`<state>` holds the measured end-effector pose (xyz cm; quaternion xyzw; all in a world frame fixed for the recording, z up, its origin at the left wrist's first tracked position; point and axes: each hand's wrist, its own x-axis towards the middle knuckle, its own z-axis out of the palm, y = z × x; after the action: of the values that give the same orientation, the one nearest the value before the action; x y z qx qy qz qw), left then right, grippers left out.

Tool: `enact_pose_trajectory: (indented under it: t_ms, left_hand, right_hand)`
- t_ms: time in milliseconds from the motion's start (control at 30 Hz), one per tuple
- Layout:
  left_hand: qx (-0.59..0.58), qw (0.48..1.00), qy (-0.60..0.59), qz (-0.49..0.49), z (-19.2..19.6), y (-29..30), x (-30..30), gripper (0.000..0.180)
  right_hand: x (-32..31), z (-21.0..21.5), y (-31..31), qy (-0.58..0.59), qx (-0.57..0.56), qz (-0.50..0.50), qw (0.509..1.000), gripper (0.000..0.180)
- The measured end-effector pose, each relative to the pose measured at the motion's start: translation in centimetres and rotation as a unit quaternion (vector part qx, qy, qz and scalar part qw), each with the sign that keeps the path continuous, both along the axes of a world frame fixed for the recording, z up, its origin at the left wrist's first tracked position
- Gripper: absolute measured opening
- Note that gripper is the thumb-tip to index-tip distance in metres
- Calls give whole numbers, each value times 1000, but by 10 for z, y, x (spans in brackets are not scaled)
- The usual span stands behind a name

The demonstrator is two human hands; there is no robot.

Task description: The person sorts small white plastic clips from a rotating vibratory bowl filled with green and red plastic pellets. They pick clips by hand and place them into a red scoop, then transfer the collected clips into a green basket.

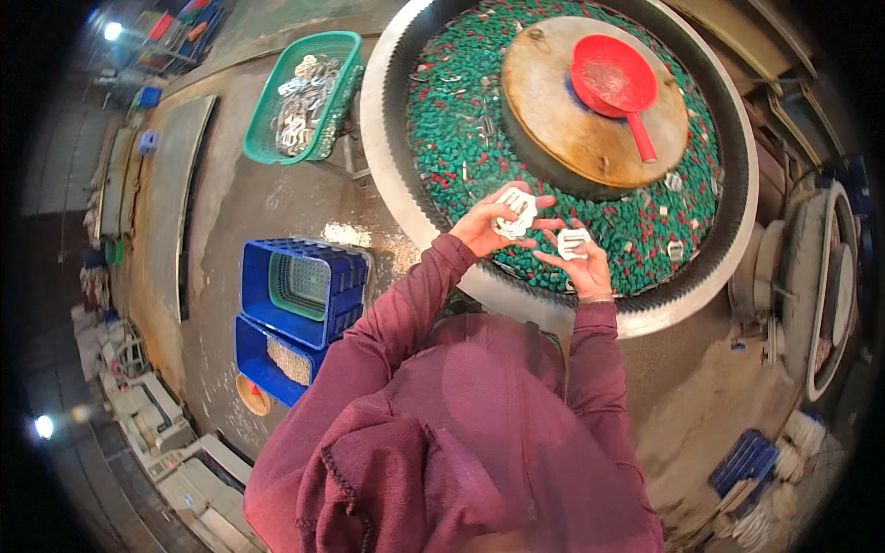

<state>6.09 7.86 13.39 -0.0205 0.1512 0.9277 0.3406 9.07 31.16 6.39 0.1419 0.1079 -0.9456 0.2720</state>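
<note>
My left hand [479, 227] grips several silver slotted metal buckles [516, 211], fanned together between thumb and fingers. Close to its right, my right hand [592, 273] pinches one slotted metal buckle [573, 243]; some of its fingers are spread. Both hands hover over the near side of a large round tub [396, 175] with a pale rim. Green and red pebble-like pieces [452, 138] fill the tub, and a few similar buckles [676, 250] lie among them. How many buckles the left hand holds is hard to make out.
A red pan-shaped scoop [613, 78] rests on the tub's round central lid [544, 111]. Left of the tub stands a green basket [255, 129] heaped with metal pieces. Blue crates [346, 286] sit lower left, one with pale granules. Another round machine [820, 286] is at right.
</note>
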Motion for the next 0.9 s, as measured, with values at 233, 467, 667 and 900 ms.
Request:
enact_pose_trajectory:
  t_ms: [233,467,667,900]
  left_hand:
    - [-349,934,14,-71,-31,13,10,33]
    - [-528,810,249,-52,-61,48,2,28]
    - [-419,882,214,-4,18,55,-92,24]
    - [-610,642,402,234,-8,114,-293,68]
  right_hand:
    - [18,-4,-4,-66,46,-40,996,41]
    - [7,6,-19,31,115,25,993,61]
    - [8,1,5,-52,242,-37,968,71]
    - [5,-28,16,-63,387,33,919,65]
